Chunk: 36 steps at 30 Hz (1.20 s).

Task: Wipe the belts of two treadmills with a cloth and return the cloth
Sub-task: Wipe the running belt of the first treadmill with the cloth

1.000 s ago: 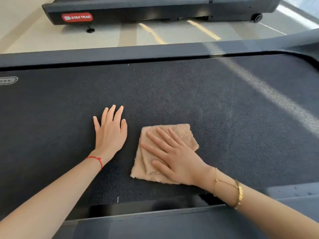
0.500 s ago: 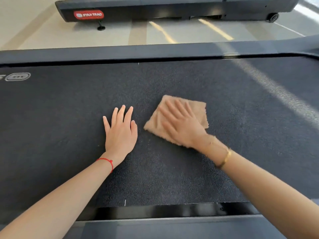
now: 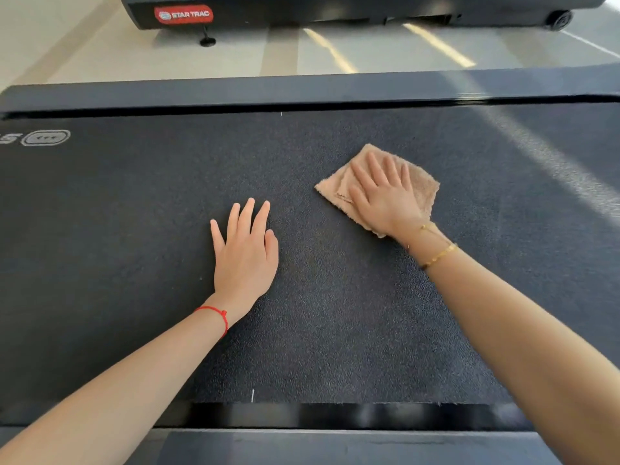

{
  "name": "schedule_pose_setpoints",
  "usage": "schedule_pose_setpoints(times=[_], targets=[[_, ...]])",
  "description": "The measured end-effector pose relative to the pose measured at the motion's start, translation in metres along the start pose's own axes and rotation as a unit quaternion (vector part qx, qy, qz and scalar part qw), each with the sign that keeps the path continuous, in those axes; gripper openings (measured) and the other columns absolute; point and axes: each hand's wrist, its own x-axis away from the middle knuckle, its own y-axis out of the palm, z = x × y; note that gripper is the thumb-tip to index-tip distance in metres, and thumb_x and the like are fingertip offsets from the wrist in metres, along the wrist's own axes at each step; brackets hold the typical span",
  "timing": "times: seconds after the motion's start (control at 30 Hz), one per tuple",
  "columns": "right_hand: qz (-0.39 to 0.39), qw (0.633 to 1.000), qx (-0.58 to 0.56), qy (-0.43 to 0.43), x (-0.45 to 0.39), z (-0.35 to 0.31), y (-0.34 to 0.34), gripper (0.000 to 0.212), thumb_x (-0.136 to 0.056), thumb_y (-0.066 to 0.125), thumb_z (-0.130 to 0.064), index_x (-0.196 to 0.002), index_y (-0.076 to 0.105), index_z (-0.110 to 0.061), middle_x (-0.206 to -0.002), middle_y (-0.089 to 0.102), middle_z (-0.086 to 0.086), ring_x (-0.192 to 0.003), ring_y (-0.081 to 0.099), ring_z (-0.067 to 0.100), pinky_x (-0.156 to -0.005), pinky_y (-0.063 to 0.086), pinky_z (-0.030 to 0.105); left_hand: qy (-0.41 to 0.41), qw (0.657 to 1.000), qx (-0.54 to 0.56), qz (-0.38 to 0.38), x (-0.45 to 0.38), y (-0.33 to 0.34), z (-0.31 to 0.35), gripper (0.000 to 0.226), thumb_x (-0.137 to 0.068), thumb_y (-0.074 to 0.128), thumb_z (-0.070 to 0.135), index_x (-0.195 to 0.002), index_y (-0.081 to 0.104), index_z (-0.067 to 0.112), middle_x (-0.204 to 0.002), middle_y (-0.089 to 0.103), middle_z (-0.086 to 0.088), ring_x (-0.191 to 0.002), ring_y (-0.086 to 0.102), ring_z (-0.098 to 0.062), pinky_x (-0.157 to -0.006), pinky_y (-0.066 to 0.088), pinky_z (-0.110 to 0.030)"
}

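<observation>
I judge the first belt [image 3: 335,313] part wiped: my right hand [image 3: 385,193] presses the cloth [image 3: 424,186] flat, fingers spread, toward its far edge, my left hand [image 3: 246,250] flat beside it; the second treadmill [image 3: 335,8] and cloth's return remain.

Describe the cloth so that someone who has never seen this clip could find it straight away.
Start at the wide dark treadmill belt that fills most of the view. Right of its middle, the right hand presses flat on a small folded cloth. It is the only pale tan, fluffy thing on the belt; the left hand lies on bare belt.
</observation>
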Motion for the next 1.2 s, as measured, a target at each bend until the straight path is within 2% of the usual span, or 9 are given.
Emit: schedule_pose_setpoints(times=[0.17,0.23,0.33,0.47,0.6,0.8,1.03,1.1,1.2], targets=[[0.008,0.979,0.005,-0.205,0.077,-0.027,0.022,0.058,-0.103,0.011,-0.055,-0.158,0.01,-0.035,-0.166,0.002,-0.004,-0.153,-0.008,0.024,-0.123,-0.008,0.045,0.008,1.0,-0.007,0.005,0.001,0.001,-0.002,0.055,-0.103,0.025,0.033,-0.158,0.019,0.025,-0.165,0.018,-0.001,-0.153,0.008,-0.021,-0.122,0.008,-0.057],[-0.004,0.974,-0.004,-0.227,0.082,-0.021,0.02,0.058,-0.103,0.011,-0.057,-0.157,0.009,-0.038,-0.165,0.002,-0.008,-0.153,-0.008,0.019,-0.123,-0.008,0.041,0.009,1.0,-0.008,0.005,0.001,0.002,-0.003,0.056,-0.102,0.022,0.033,-0.158,0.019,0.025,-0.165,0.017,-0.001,-0.153,0.008,-0.021,-0.122,0.008,-0.057],[0.011,0.984,0.001,-0.176,0.047,-0.006,0.014,0.058,-0.103,0.012,-0.053,-0.157,0.007,-0.036,-0.166,0.0,-0.005,-0.153,-0.006,0.021,-0.123,-0.006,0.042,0.009,1.0,-0.013,0.0,0.0,0.003,-0.004,0.057,-0.101,0.019,0.035,-0.158,0.017,0.025,-0.165,0.016,-0.001,-0.153,0.007,-0.021,-0.122,0.008,-0.057],[0.015,0.998,0.02,-0.058,-0.048,0.015,0.003,0.057,-0.104,0.014,-0.049,-0.158,0.007,-0.033,-0.166,-0.002,0.002,-0.153,-0.005,0.028,-0.122,-0.006,0.047,0.006,1.0,-0.02,-0.005,-0.001,0.004,-0.002,0.058,-0.101,0.017,0.035,-0.158,0.016,0.024,-0.165,0.015,-0.001,-0.153,0.007,-0.021,-0.122,0.009,-0.058],[0.001,1.0,0.013,0.0,-0.136,0.009,-0.006,0.059,-0.103,0.012,-0.049,-0.158,0.008,-0.031,-0.167,-0.002,0.003,-0.152,-0.006,0.03,-0.122,-0.007,0.05,0.002,1.0,-0.026,-0.004,-0.002,0.004,0.0,0.058,-0.101,0.013,0.034,-0.158,0.013,0.024,-0.165,0.014,-0.002,-0.154,0.006,-0.021,-0.121,0.01,-0.059],[0.009,1.0,0.015,-0.018,-0.193,-0.058,-0.003,0.059,-0.102,0.014,-0.048,-0.158,0.01,-0.029,-0.167,0.001,0.003,-0.152,-0.006,0.036,-0.121,-0.008,0.054,-0.001,0.999,-0.032,-0.006,-0.003,0.003,0.001,0.061,-0.098,0.01,0.035,-0.158,0.015,0.024,-0.165,0.015,-0.002,-0.153,0.006,-0.021,-0.121,0.01,-0.058],[0.0,0.981,0.023,-0.194,-0.132,-0.064,0.009,0.057,-0.104,0.014,-0.052,-0.158,0.006,-0.033,-0.166,0.0,-0.002,-0.152,-0.006,0.03,-0.122,-0.009,0.048,0.0,1.0,-0.014,-0.006,-0.001,-0.002,0.002,0.059,-0.099,0.015,0.033,-0.157,0.019,0.023,-0.164,0.017,-0.001,-0.153,0.008,-0.02,-0.121,0.01,-0.058],[0.006,0.982,0.022,-0.186,-0.119,-0.042,0.008,0.057,-0.104,0.015,-0.054,-0.158,0.007,-0.036,-0.166,-0.001,-0.002,-0.153,-0.006,0.027,-0.121,-0.01,0.044,0.002,1.0,-0.012,-0.005,-0.001,-0.002,0.001,0.058,-0.1,0.017,0.033,-0.157,0.021,0.023,-0.164,0.018,-0.001,-0.153,0.009,-0.02,-0.121,0.01,-0.059],[0.003,0.996,0.015,-0.09,-0.114,-0.007,-0.002,0.057,-0.103,0.013,-0.055,-0.157,0.007,-0.037,-0.166,-0.003,-0.002,-0.152,-0.008,0.027,-0.121,-0.01,0.043,0.002,1.0,-0.006,-0.002,-0.002,-0.002,0.001,0.058,-0.099,0.022,0.033,-0.156,0.023,0.023,-0.164,0.019,-0.001,-0.153,0.009,-0.02,-0.121,0.01,-0.059]])
